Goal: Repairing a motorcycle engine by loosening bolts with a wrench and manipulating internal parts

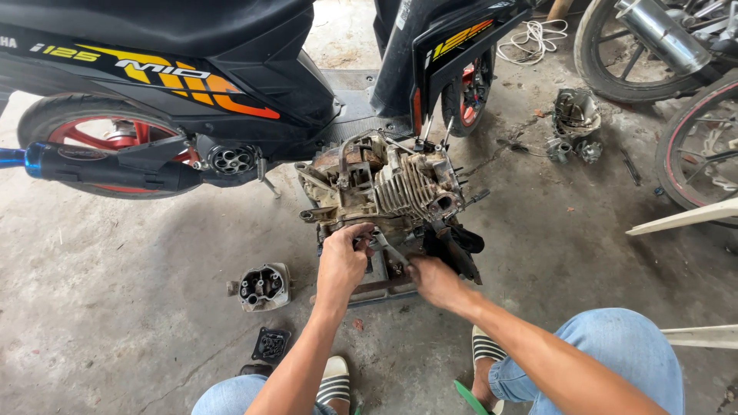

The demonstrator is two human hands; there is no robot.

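A dirty motorcycle engine with cooling fins sits on a small metal stand on the concrete floor, in front of a black scooter. My left hand presses against the engine's lower front edge, fingers curled on a part there. My right hand holds the handle end of a metal wrench that reaches up to the same spot. A black rubbery piece hangs off the engine just right of the wrench.
A removed cylinder head and a small black cover lie on the floor at left. More engine parts lie at upper right, near other motorcycles' wheels. My knees and sandalled feet frame the bottom.
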